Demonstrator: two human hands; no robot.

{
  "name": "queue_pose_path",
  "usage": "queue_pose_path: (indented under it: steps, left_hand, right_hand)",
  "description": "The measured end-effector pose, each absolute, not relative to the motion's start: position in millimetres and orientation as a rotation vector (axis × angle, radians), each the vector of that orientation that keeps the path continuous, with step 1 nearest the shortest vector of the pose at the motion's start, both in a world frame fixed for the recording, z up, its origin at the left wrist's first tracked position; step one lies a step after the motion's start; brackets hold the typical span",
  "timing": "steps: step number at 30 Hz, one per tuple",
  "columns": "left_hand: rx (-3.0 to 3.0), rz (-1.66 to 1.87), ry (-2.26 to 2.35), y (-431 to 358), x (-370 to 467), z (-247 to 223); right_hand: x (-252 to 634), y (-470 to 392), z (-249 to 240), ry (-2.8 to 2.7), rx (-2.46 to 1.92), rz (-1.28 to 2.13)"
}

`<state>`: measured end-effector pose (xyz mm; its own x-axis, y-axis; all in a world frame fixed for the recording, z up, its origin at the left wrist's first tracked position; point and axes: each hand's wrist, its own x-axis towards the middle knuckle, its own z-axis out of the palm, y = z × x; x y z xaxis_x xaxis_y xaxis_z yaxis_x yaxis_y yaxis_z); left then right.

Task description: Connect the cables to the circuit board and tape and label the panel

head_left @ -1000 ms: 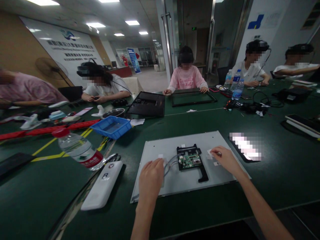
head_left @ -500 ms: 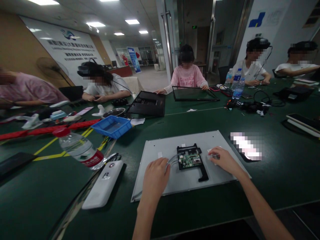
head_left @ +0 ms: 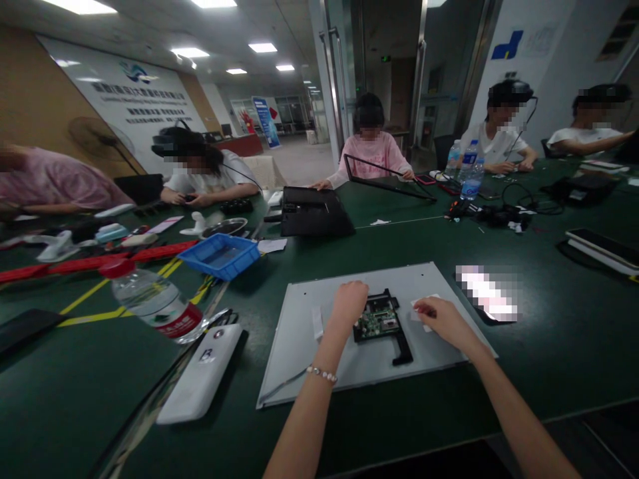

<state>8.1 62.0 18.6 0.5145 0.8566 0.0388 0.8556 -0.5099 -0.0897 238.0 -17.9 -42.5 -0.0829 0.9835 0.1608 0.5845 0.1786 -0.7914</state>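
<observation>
A pale grey flat panel [head_left: 294,339] lies in front of me. On its middle sits a black bracket [head_left: 402,348] with a green circuit board [head_left: 378,322]. My left hand [head_left: 351,303] is curled closed at the bracket's upper left corner. Its fingertips are hidden, so what they hold cannot be made out. To the right of the bracket, my right hand [head_left: 440,317] pinches a small white piece of tape or paper [head_left: 418,311] just over the panel. A white strip [head_left: 317,323] is on the panel left of my left hand. A grey cable [head_left: 287,384] runs toward the panel's near left corner.
Left of the panel are a white power bank [head_left: 202,376], a water bottle [head_left: 157,303] and a blue tray [head_left: 219,256]. A lit phone [head_left: 486,293] lies at right. Across the table, a person in pink handles a black frame [head_left: 389,186] and a black panel [head_left: 317,213].
My left hand has moved up and right from the cable to the bracket's upper left corner. My right hand stays nearly in place. Across the table, the black frame and panel have been tilted.
</observation>
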Motion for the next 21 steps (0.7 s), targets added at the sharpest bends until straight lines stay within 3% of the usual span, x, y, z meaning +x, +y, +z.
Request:
queue_pose_path:
  steps: [21]
  left_hand:
    - [-2.693,-0.197,-1.517,71,9,14]
  right_hand:
    - [238,-17,-38,-1.727,-1.553,0.72]
